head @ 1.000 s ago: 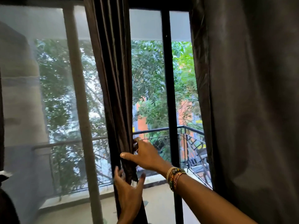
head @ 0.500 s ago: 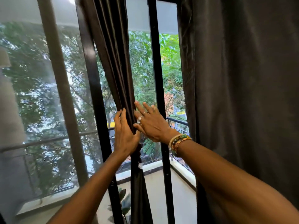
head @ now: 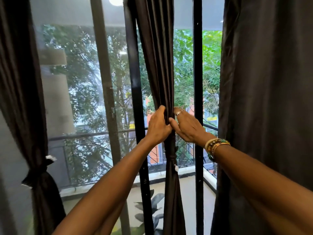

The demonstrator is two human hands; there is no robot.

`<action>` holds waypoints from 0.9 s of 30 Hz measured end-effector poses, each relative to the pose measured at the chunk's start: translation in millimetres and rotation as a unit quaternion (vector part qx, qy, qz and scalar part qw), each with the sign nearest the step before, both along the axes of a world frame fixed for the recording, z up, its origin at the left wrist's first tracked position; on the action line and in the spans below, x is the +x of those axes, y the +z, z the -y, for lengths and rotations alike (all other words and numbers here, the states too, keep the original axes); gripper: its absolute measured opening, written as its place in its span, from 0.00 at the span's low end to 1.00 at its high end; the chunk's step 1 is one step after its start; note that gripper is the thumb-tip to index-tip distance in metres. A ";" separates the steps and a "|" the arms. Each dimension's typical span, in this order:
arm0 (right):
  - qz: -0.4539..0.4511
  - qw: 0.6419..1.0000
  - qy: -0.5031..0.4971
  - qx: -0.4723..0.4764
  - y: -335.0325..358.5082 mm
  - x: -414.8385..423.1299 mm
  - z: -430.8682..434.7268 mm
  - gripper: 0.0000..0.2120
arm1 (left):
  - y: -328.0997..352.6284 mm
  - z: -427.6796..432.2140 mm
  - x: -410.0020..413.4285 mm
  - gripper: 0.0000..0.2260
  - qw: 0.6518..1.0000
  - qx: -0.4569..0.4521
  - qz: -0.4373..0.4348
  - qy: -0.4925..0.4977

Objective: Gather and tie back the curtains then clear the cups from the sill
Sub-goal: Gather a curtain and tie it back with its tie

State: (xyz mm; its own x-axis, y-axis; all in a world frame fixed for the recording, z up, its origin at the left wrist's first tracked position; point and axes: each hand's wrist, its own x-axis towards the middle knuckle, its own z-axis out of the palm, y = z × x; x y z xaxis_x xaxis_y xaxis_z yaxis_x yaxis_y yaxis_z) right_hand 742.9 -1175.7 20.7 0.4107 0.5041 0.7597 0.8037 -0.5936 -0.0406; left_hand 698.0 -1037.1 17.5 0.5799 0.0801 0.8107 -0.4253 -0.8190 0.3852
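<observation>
The person is standing at the window with both bare arms stretched out to the middle curtain (head: 157, 65), a dark, glossy panel that is hanging in a narrow bunch between two black window frame bars (head: 135, 82). The left hand (head: 158, 126) is gripping the bunched fabric from its left side, fingers curled round the folds and the knuckles facing me. The right hand (head: 188, 128) is lying against the curtain's right edge. Its fingers (head: 179, 111) are nearly straight and close together, and its thumb is pressing into the folds just beside the left hand. A ring (head: 178, 113) is showing on one finger, and beaded bracelets (head: 216, 146) are sitting on that wrist.

Just below the hands, a dark tie band (head: 171, 157) is cinching the same curtain, with a small white tag (head: 176, 168) hanging beside it. Under the band the fabric is flaring out again towards the floor.

Over at the left, the left curtain (head: 25, 99) is hanging gathered too, pinched in by a knotted tie (head: 39, 173) with pale ends. At the right, the right curtain (head: 267, 99) is hanging loose and wide, covering that side of the window.

Through the glass, green trees (head: 184, 65) are filling the view beyond a balcony railing (head: 94, 134), and large plant leaves (head: 152, 207) are showing low down by the middle curtain's foot.
</observation>
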 end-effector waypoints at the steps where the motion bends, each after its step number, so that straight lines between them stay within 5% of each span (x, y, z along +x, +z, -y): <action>1: -0.031 0.999 0.010 0.030 1.3 -2.6 -2.6 0.19 | 0.9 0.1 -1.5 0.16 0.997 -0.059 -0.018 -0.042; 4: -0.055 0.995 -0.019 0.076 6.9 -5.3 -12.6 0.11 | -5.5 8.2 -0.7 0.25 0.977 -0.181 -0.033 -0.108; 8: -0.052 0.993 -0.062 0.091 5.1 -3.5 -20.1 0.11 | -9.5 8.3 9.0 0.22 0.937 -0.323 -0.075 -0.104; 12: -0.054 0.987 -0.039 0.143 -3.8 3.5 -25.7 0.19 | -14.7 3.0 8.3 0.07 0.995 -0.099 -0.009 -0.003; 20: 0.042 0.990 -0.093 0.101 -0.6 17.1 -46.7 0.21 | -43.5 -5.8 18.2 0.41 0.998 0.015 -0.056 -0.024; 27: 0.112 0.988 -0.099 0.043 3.5 18.8 -44.7 0.27 | -52.9 -12.0 33.4 0.40 0.986 0.128 0.080 0.069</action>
